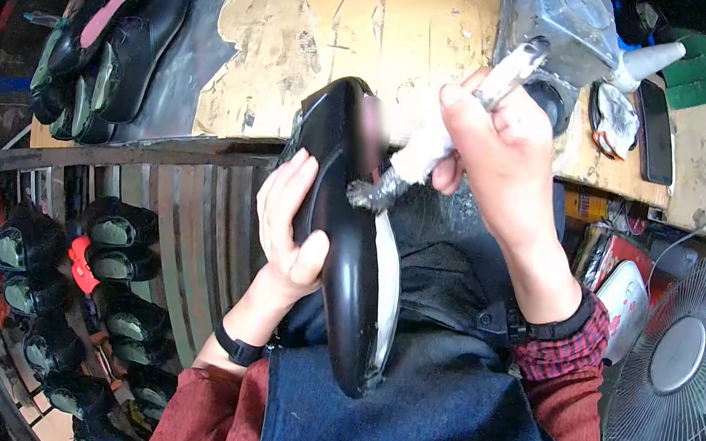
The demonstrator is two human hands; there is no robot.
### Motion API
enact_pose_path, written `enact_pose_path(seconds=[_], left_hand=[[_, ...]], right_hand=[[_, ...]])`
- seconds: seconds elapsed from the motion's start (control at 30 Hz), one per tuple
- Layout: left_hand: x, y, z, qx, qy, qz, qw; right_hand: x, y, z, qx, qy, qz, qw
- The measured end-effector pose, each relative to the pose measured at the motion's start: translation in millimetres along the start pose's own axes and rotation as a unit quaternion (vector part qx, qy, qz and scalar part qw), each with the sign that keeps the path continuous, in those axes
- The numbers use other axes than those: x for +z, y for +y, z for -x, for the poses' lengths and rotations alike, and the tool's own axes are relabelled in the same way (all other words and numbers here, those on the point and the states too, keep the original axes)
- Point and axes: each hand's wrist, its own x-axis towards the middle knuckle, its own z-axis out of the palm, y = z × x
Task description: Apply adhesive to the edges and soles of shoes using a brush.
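A: So, nearest first, what is the left hand [291, 229] doing?

B: It is wrapped around the side of a black shoe [347, 247], palm against the upper, holding it sole-side toward the other hand over a blue denim apron [422, 419] on the lap.

A: And the right hand [500, 152]?

B: Just above and to the right of the shoe, closed around a glue-crusted brush [420, 152]. The bristle tip touches the shoe near the pale edge of its sole.

A: How far along does the coating look?

B: Hard to judge. The brush sits at the upper part of the sole edge; whether the lower stretch toward the apron is already coated, I cannot tell. I would guess the work on this shoe is partway.

A: Beyond the hands?

B: Past the right hand stands a grey glue container [563, 27] on a worn yellow workbench [355, 43]. Left of the left hand, rows of black shoes [108, 236] fill a rack, and a fan [684, 360] stands off to the right.
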Motion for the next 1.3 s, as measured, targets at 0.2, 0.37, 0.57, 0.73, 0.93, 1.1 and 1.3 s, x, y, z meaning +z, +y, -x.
enact_pose_path(seconds=[0.2,0.37,0.57,0.73,0.93,1.1,1.3], left_hand=[[4.8,-2.0,-3.7,0.015,-0.021,-0.059,0.998],[6.7,-0.9,-8.0,-0.096,-0.062,-0.052,0.992],[7.1,1.8,-15.5,-0.005,0.012,-0.069,0.998],[3.4,-10.0,-32.7,0.006,0.001,-0.031,1.000],[-19.1,-6.4,-70.4,0.036,-0.106,-0.071,0.991],[-44.4,17.9,-91.6,-0.023,-0.159,0.069,0.985],[-53.8,38.9,-78.1,-0.220,-0.295,0.241,0.898]], right_hand=[[-2.2,-25.0,47.7,-0.069,-0.026,-0.088,0.993],[-7.8,-29.7,76.2,-0.159,-0.052,-0.073,0.983],[-20.3,-34.4,88.1,-0.356,-0.162,-0.011,0.920],[-26.8,-57.5,84.4,-0.418,-0.250,0.056,0.871],[-29.6,-92.3,79.1,-0.396,-0.255,0.140,0.871],[-31.8,-100.9,57.6,-0.495,-0.236,0.209,0.810],[-18.1,-100.8,41.8,-0.280,0.001,-0.032,0.959]])
